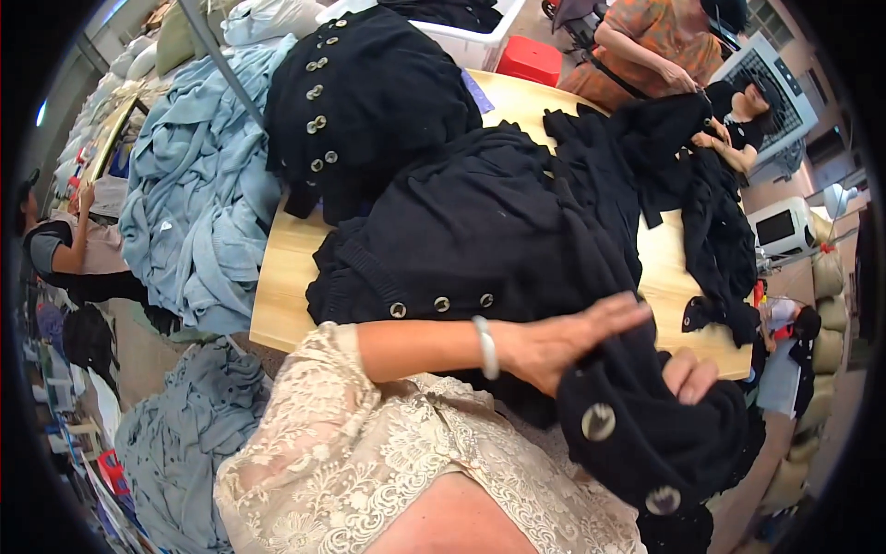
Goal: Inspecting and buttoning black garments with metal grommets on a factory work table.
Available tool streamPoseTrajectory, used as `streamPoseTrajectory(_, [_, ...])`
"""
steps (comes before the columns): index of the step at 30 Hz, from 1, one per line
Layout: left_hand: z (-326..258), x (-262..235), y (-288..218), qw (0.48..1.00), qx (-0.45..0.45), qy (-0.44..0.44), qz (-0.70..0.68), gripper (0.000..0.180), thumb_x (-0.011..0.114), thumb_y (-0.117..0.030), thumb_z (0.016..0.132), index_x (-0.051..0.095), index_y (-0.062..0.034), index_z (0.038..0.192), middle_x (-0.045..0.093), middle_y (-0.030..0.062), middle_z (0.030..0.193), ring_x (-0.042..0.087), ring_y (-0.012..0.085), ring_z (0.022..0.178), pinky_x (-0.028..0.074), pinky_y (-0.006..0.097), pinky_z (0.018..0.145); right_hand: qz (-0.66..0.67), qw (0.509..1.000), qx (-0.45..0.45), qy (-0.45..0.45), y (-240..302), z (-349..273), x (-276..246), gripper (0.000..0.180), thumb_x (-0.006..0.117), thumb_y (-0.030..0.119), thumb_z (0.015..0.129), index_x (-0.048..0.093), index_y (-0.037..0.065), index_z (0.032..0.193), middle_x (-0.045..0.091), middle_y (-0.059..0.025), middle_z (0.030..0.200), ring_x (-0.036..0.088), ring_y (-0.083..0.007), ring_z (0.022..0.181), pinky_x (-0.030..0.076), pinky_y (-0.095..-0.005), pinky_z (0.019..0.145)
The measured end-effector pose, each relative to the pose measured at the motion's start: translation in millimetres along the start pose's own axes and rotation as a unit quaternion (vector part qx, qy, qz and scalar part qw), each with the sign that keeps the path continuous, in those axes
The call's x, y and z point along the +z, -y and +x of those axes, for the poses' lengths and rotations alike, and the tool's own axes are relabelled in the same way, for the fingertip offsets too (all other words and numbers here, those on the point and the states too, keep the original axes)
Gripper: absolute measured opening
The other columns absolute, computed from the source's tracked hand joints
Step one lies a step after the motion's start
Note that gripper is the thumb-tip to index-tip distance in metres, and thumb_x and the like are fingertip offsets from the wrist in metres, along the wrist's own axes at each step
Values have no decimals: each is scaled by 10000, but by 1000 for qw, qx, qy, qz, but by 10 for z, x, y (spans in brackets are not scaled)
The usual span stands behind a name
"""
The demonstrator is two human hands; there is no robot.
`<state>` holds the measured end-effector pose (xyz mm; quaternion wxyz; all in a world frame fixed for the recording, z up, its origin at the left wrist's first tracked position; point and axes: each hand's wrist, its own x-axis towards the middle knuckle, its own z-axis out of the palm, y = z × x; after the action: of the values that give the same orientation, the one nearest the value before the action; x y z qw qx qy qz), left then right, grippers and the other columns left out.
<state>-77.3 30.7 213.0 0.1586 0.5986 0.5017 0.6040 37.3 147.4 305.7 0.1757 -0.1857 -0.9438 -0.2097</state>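
Note:
A black knit cardigan (637, 397) with large pale-and-dark buttons is bunched at the table's near right edge. My left hand (577, 342), with a pale bangle at its wrist, lies across the cardigan with fingers stretched out, slightly blurred. Fingers of my right hand (690, 376) curl over a fold of the same cardigan; the rest of that hand is hidden by the cloth. Beyond my left forearm spreads black knitwear (480, 222), with a ribbed edge and several buttons. Where one garment ends and another begins is hard to tell.
A tall stack of black buttoned cardigans (388, 92) stands at the back of the wooden table (286, 277). Light blue knitwear (198, 185) heaps at left, with grey-blue knitwear (189, 443) below. Across the table, a person (637, 46) handles black garments. A red stool (529, 61) stands behind.

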Motion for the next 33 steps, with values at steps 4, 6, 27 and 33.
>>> streamPoseTrajectory(4, [17, 570, 59, 948, -61, 22, -312, 758, 814, -158, 768, 412, -17, 1395, 593, 87, 1261, 509, 131, 1212, 381, 319, 1068, -42, 980, 16, 191, -442, 93, -140, 166, 581, 191, 892, 455, 102, 830, 505, -57, 848, 539, -216, 788, 458, -340, 825])
streamPoseTrajectory(6, [-52, 661, 100, 939, -119, 19, -323, 708, 805, -123, 762, 462, -8, 1370, 603, 88, 1283, 540, 156, 1196, 401, 326, 1056, 87, 947, 116, 287, -553, 201, 256, 126, 574, 186, 906, 491, 93, 886, 520, -37, 905, 549, -205, 840, 445, -305, 896])
streamPoseTrajectory(27, [731, -3342, -245, 962, -168, -176, 125, 700, 660, -408, 867, 335, -23, 1353, 445, 123, 1358, 413, 204, 1211, 324, 369, 1026, 769, 571, 159, 240, 96, 195, 1578, 474, 638, 86, 931, 486, 15, 1374, 637, -101, 1155, 609, -54, 743, 519, -184, 644])
streamPoseTrajectory(33, [-1575, -1562, 48, 919, -264, 16, 292, 410, 836, -190, 694, 660, -46, 1034, 612, 98, 940, 603, 273, 887, 494, 367, 798, 631, 740, 0, 235, 739, -252, 1908, 380, 724, 40, 815, 635, 57, 1184, 665, -73, 1018, 603, -145, 804, 507, -256, 703])
